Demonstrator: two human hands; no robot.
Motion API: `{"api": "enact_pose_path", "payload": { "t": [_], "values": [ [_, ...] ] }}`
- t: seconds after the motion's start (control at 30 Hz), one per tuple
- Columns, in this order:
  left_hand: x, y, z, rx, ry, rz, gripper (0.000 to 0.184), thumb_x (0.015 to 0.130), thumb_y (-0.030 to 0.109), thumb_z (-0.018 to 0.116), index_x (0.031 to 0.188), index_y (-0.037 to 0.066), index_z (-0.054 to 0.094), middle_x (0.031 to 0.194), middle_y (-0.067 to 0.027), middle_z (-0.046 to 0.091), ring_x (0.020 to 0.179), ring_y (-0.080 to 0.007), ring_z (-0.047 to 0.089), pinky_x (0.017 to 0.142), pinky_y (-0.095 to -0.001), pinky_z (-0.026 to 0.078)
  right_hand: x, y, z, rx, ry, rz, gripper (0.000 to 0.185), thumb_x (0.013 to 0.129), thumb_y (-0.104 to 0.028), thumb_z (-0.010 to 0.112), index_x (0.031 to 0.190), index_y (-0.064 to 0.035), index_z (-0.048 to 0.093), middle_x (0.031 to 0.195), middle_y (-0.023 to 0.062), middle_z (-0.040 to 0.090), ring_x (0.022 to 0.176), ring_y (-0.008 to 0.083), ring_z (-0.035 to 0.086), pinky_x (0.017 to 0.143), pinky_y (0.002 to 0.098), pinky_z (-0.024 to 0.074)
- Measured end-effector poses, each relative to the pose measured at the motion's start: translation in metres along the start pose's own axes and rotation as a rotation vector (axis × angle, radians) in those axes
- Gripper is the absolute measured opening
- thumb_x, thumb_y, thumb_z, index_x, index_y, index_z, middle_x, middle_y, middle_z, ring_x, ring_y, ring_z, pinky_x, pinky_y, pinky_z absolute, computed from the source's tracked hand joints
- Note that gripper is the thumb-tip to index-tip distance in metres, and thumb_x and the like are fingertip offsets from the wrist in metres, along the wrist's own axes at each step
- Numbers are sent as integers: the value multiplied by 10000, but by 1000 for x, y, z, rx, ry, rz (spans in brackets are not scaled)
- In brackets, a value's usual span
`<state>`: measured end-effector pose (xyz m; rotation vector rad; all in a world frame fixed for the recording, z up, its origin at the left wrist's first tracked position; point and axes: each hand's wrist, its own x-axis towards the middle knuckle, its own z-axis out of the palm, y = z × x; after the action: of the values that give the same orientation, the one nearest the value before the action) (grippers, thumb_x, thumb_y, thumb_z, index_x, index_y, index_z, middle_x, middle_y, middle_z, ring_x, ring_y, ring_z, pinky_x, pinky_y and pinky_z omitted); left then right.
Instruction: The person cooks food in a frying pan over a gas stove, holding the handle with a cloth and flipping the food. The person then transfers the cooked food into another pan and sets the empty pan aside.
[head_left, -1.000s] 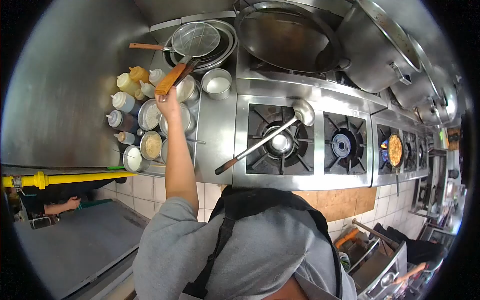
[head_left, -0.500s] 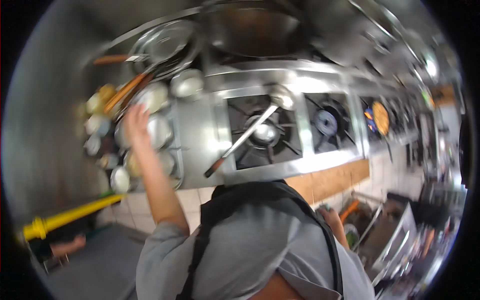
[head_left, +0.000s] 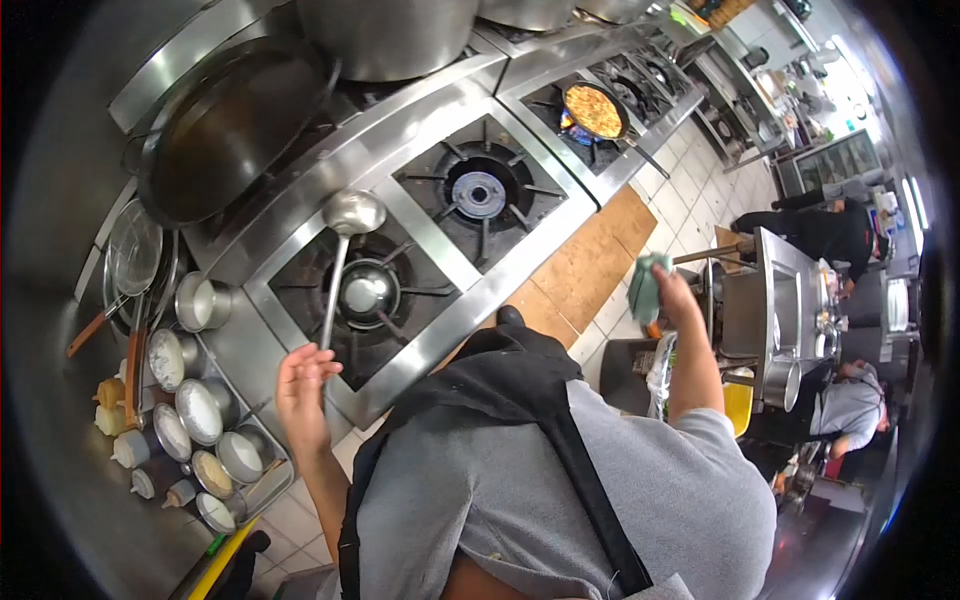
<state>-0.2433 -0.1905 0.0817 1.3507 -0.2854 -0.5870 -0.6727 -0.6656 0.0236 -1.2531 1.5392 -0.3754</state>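
My left hand (head_left: 303, 395) is raised at the front edge of the stove, palm up with its fingers apart and slightly bent. It looks empty. Just beside it runs the long handle of a metal ladle (head_left: 355, 212); whether the fingers touch that handle, I cannot tell. The ladle's bowl rests on the frame of the nearest burner (head_left: 368, 292). Out to the right, my right hand (head_left: 676, 294) is closed around a folded green cloth (head_left: 647, 290).
A pan of yellow food (head_left: 593, 110) sits over a lit flame. Behind the burners stand a wide dark pan (head_left: 225, 135) and a large steel pot (head_left: 390, 35). Metal containers (head_left: 205, 410), squeeze bottles (head_left: 128, 448) and strainers (head_left: 135, 245) crowd the left. Two people (head_left: 815, 235) are at the right.
My view has turned toward the right. My left hand has come away from the containers to beside the ladle handle. My right hand, with the cloth, has swung outward.
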Motion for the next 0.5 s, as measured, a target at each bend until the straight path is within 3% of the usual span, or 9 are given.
{"api": "enact_pose_path", "payload": {
  "t": [0.1, 0.13, 0.23, 0.27, 0.3, 0.37, 0.47, 0.5],
  "values": [
    [-1, -27, 55, 39, -117, -105, 248, 914, 99, 545, 1137, -8, 538, 986, -116, 628, 845, -162, 592, 834, -305, 479, 28, -51, -54, 186, -80, -18, 437, 915, -366, 540, 1211, -44, 521, 1104, 92, 622, 991, 238, 612, 876, 395, 488],
    [-2, -38, 73, 93, -136, -79, 257, 925, 123, 521, 1144, -9, 532, 994, -116, 634, 836, -164, 607, 791, -307, 488, 30, -72, -65, 298, -107, -120, 462, 914, -373, 538, 1231, -39, 506, 1139, 95, 610, 1042, 235, 593, 912, 392, 466],
    [0, -61, 137, 146, -118, -119, 246, 908, 105, 564, 1128, -3, 547, 985, -107, 633, 832, -151, 593, 815, -290, 475, 64, -108, -99, 725, -275, -413, 549, 912, -423, 521, 1299, -40, 452, 1256, 114, 550, 1174, 243, 518, 1026, 403, 376],
    [3, -71, 159, 141, -101, -119, 240, 911, 114, 564, 1120, -3, 551, 976, -104, 639, 822, -146, 598, 807, -284, 470, 63, -121, -101, 851, -332, -536, 624, 917, -493, 466, 1336, -33, 410, 1311, 152, 500, 1226, 288, 468, 1056, 442, 337],
    [7, -78, 182, 185, -83, -137, 233, 916, 122, 564, 1113, 0, 557, 968, -100, 643, 818, -138, 601, 800, -272, 465, 65, -135, -102, 1031, -524, -478, 699, 920, -572, 378, 1361, -30, 384, 1353, 188, 454, 1251, 327, 429, 1072, 463, 306],
    [16, -91, 229, 224, -70, -184, 224, 918, 119, 562, 1107, -2, 558, 965, -95, 644, 825, -134, 602, 791, -267, 464, 106, -126, -97, 1144, -771, -621, 742, 922, -611, 313, 1375, -26, 366, 1365, 210, 438, 1243, 351, 429, 1070, 470, 306],
    [22, -100, 287, 336, -263, -218, 235, 916, 104, 563, 1113, -22, 547, 984, -83, 635, 859, -125, 595, 795, -258, 467, 119, -127, -82, 1380, -505, -336, 714, 927, -597, 332, 1357, -31, 390, 1349, 172, 468, 1227, 339, 448, 1063, 485, 315],
    [24, -107, 296, 317, -350, -214, 266, 906, 97, 576, 1140, -24, 538, 1019, -82, 624, 895, -119, 587, 809, -249, 463, 115, -127, -84, 1466, -625, -369, 695, 922, -593, 359, 1330, -33, 422, 1329, 149, 492, 1219, 329, 460, 1053, 483, 334]
  ]
}}
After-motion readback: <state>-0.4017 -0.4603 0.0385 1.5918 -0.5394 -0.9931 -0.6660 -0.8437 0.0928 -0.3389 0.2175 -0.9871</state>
